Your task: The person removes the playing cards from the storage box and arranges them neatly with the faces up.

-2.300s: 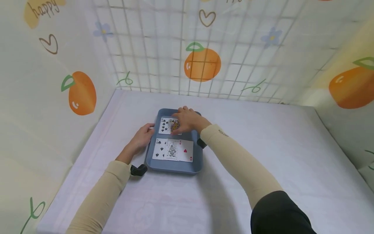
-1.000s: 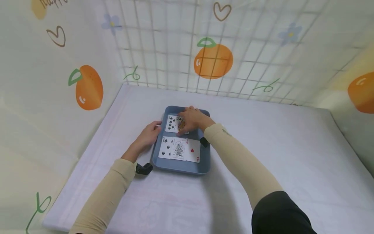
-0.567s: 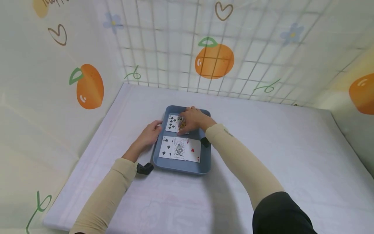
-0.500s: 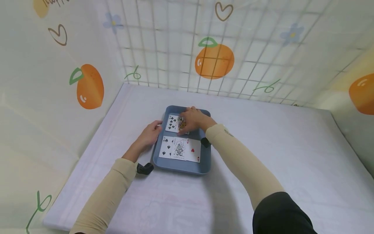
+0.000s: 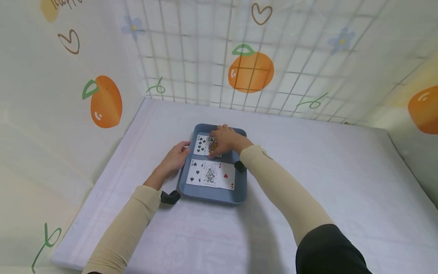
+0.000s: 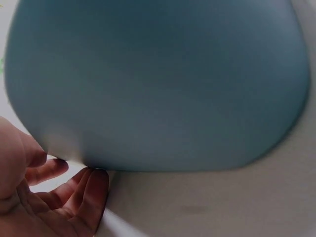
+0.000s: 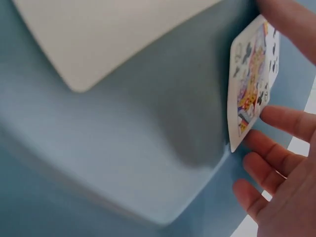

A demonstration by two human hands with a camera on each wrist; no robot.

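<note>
A blue tray (image 5: 212, 198) holds two rows of playing cards. In its back row, a spade card (image 5: 200, 145) is partly overlapped by a face card (image 5: 213, 145). My right hand (image 5: 226, 139) reaches over that face card and pinches it by its edges, thumb on the near edge and fingers on the far one, as the right wrist view also shows. The front row has a five of spades (image 5: 194, 173), a joker (image 5: 210, 174) and an ace of hearts (image 5: 226, 179), overlapping. My left hand (image 5: 175, 156) rests fingertips against the tray's left outer wall, fingers loosely bent.
The tray lies on a white cloth-covered table (image 5: 308, 171). A patterned curtain over a wire grid (image 5: 191, 57) stands behind, with a fabric wall (image 5: 44, 125) at the left. A black wrist camera (image 5: 170, 197) sits close by the tray's front left corner.
The head view has shifted, so the tray sits a little farther right in it. Both hands keep their places at the tray, and the cards look the same.
</note>
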